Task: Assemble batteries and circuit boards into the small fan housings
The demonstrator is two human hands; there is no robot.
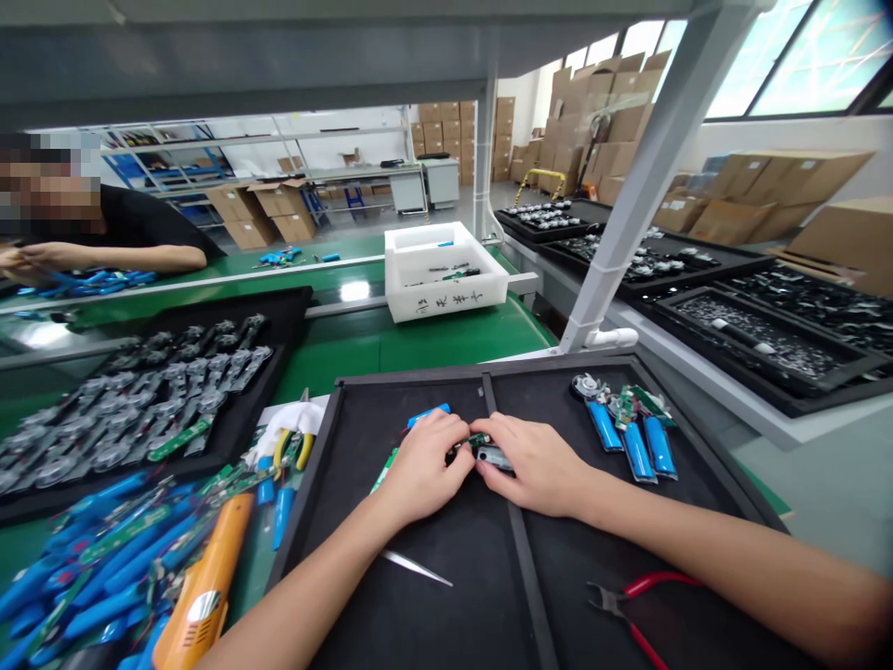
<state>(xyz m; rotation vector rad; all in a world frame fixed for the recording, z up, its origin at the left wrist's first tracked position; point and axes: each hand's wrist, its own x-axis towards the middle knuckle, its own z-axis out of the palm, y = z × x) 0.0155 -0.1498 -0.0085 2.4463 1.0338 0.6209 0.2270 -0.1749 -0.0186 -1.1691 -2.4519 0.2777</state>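
Both my hands meet over the middle of a black tray (481,558). My left hand (427,465) has its fingers closed on a small green circuit board (478,439). My right hand (534,461) grips a grey housing part (494,457) right beside that board; the fingers cover much of both. A blue battery cell (427,415) shows behind my left hand, and another green board (383,470) peeks out at its left. Below my left hand lies a pointed metal tool (419,568), partly hidden by the wrist. Red-handled cutters (628,605) rest under my right forearm.
Finished-looking blue cells with boards (634,447) lie at the tray's right. Piled blue cells (104,558), an orange tool (209,586) and yellow-handled pliers (293,451) are at left. A white bin (446,298) stands ahead, near a slanted post (642,186). Another person (139,228) works at far left.
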